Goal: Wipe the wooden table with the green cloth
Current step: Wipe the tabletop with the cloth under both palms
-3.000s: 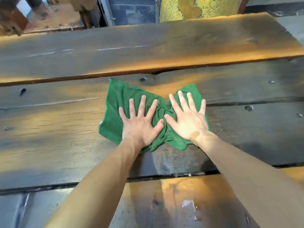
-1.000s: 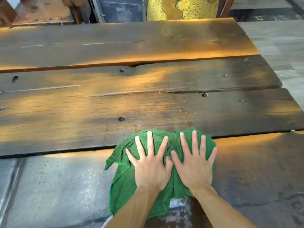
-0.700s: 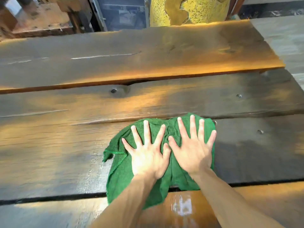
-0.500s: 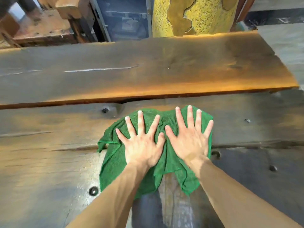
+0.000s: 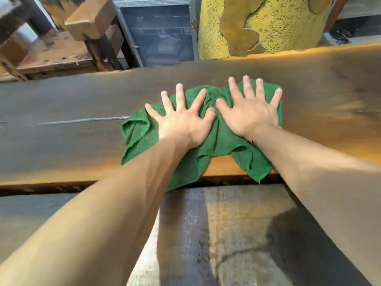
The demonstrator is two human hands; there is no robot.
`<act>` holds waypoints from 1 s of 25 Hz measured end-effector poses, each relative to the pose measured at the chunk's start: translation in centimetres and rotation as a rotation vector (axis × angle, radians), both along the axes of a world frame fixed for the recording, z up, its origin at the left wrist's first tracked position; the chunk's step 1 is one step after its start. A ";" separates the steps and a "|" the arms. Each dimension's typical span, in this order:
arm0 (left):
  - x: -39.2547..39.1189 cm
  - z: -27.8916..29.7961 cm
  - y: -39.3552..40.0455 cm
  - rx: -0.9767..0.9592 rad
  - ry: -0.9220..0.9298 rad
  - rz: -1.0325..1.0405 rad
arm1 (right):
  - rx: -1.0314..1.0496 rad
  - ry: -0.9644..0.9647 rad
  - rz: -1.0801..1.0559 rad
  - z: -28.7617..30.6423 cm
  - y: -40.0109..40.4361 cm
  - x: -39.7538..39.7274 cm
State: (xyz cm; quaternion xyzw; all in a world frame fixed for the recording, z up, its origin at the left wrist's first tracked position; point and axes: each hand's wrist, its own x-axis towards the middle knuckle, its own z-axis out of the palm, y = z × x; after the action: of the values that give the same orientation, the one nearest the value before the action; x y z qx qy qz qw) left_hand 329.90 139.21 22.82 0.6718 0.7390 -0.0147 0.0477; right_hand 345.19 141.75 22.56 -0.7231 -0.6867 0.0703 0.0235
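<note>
- Left hand [image 5: 183,122]: I am pressing it flat on the cloth [image 5: 218,145], palm down, fingers straight and spread wide apart, curling round nothing.
- Right hand [image 5: 250,112]: I am pressing it flat just beside my left hand, fingers likewise straight and fanned; the two thumbs are lying close together over a bunched ridge of the fabric.
- Cloth: it is lying crumpled under both palms on the far plank of the table [image 5: 72,141]. Its far edge is showing just past my fingertips; a folded flap is sticking out beside my left little finger, and two loose lobes are trailing back beneath my wrists, reaching the dark gap [image 5: 41,187] between planks.
- Forearms: both are reaching forward, bare, crossing the near plank [image 5: 226,234], which is glinting wet between them.
- A pale streak [image 5: 82,120] is running along the wood away from my left hand.
- Beyond my fingertips, past the table's far edge, a yellow pillar [image 5: 268,25] with peeled patches is standing, with a grey cabinet [image 5: 158,32] left of it and timber pieces [image 5: 86,23] further left.
</note>
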 end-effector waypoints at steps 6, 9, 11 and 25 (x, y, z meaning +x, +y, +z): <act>2.1 0.3 14.3 0.028 -0.067 -0.031 | 0.007 -0.050 -0.005 0.2 13.0 0.5; 2.3 -0.8 18.4 0.031 0.038 -0.131 | 0.062 -0.060 0.048 -0.1 16.3 0.3; 2.1 -0.4 19.7 0.032 0.053 -0.168 | 0.061 -0.049 0.065 0.0 16.5 0.1; 4.3 0.4 0.0 0.028 -0.022 -0.252 | 0.004 0.020 0.071 0.8 -3.3 3.4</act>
State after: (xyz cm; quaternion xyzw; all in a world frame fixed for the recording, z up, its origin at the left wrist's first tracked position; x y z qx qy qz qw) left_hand 334.21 139.16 23.19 0.7601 0.6483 -0.0029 0.0440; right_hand 348.60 138.45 23.35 -0.6975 -0.7119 0.0768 0.0291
